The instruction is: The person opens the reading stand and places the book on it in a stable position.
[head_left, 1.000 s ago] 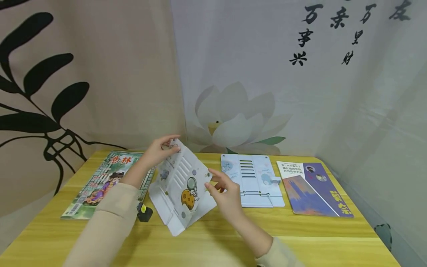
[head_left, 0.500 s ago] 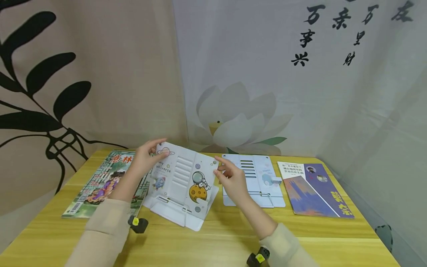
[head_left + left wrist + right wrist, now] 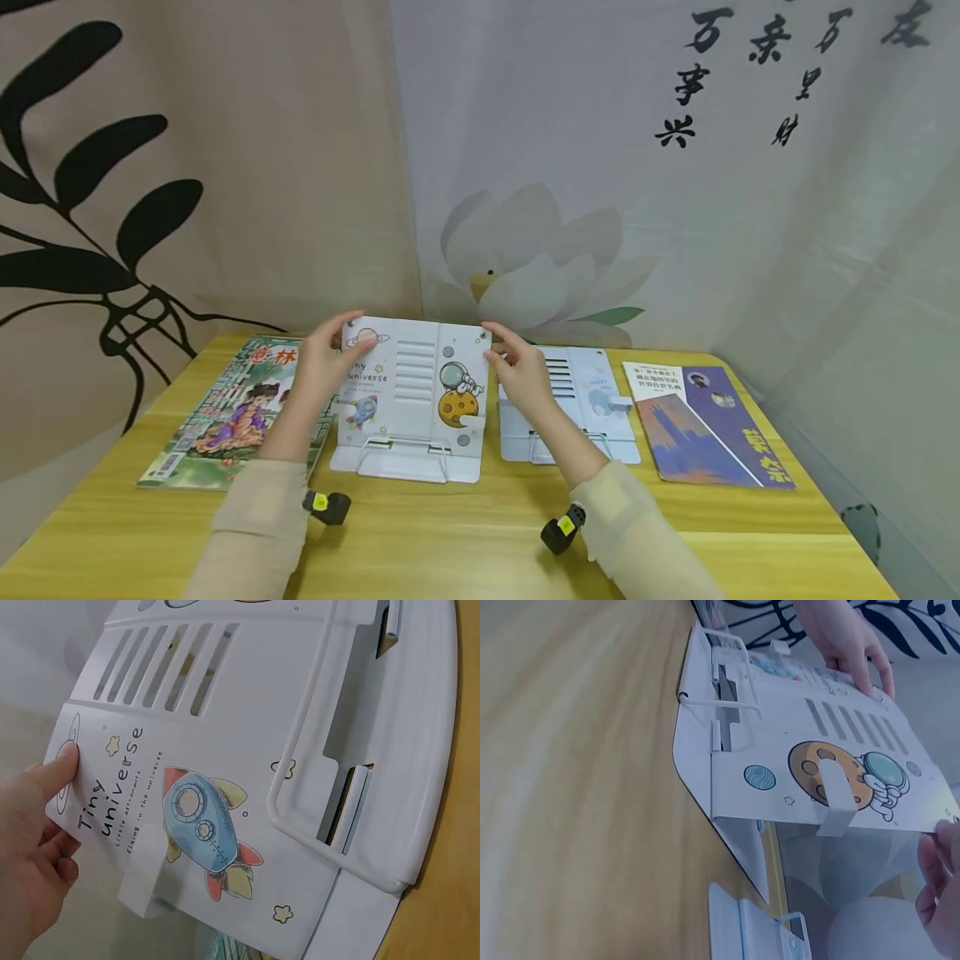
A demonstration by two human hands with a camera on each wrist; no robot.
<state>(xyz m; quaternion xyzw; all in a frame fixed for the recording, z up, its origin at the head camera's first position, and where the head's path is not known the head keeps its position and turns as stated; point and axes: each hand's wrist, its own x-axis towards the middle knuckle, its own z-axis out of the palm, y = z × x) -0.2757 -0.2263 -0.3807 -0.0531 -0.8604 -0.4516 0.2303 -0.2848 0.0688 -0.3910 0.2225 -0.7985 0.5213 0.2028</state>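
A white book stand [image 3: 416, 421] stands upright on the table, its front facing me, printed with a rocket, an astronaut on a cratered moon and the words "Tiny universe". My left hand [image 3: 322, 354] pinches its upper left corner, thumb on the front and fingers behind, as the left wrist view confirms. At the upper right corner, my right hand [image 3: 521, 375] pinches the edge between thumb and fingers. A wire page holder [image 3: 750, 671] sits across the bottom ledge. In the right wrist view the panel leans up from its base plate [image 3: 697, 742].
A second, pale blue book stand [image 3: 592, 375] lies flat just to the right, partly behind my right hand. Beyond it is a purple book [image 3: 720, 425]. A magazine [image 3: 225, 417] lies at the left, partly behind my left arm. A printed curtain [image 3: 525, 167] hangs behind the wooden table [image 3: 435, 542].
The book stand has turned from a tilted, angled pose to face me squarely, its base now on the table. Both hands have kept to its upper corners, the left shifting left.
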